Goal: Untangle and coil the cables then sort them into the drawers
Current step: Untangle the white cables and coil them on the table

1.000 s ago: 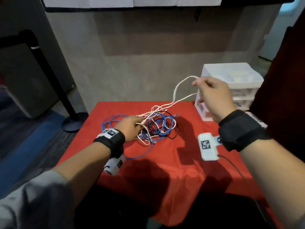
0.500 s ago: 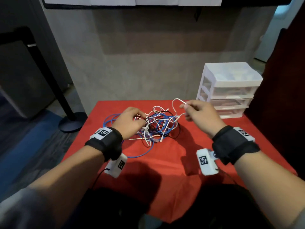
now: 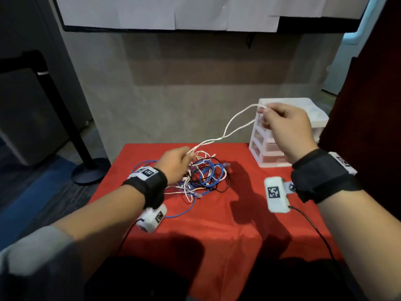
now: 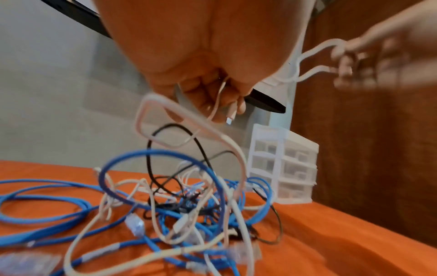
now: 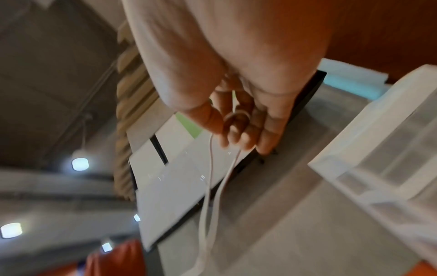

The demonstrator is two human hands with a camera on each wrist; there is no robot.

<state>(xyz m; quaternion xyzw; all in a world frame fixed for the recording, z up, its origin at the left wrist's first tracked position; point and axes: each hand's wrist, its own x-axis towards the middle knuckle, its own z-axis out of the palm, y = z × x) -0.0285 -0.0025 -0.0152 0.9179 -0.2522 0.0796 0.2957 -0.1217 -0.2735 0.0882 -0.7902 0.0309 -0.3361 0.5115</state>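
My right hand (image 3: 284, 127) pinches a doubled loop of the thin white cable (image 3: 235, 123), raised in front of the white plastic drawer unit (image 3: 316, 118). My left hand (image 3: 174, 165) grips the same cable just above the tangled pile of blue, black and white cables (image 3: 204, 177) on the red-covered desk (image 3: 217, 224). If I pull harder, I think the knots can tighten, or the whole pile can drag toward the desk edge.
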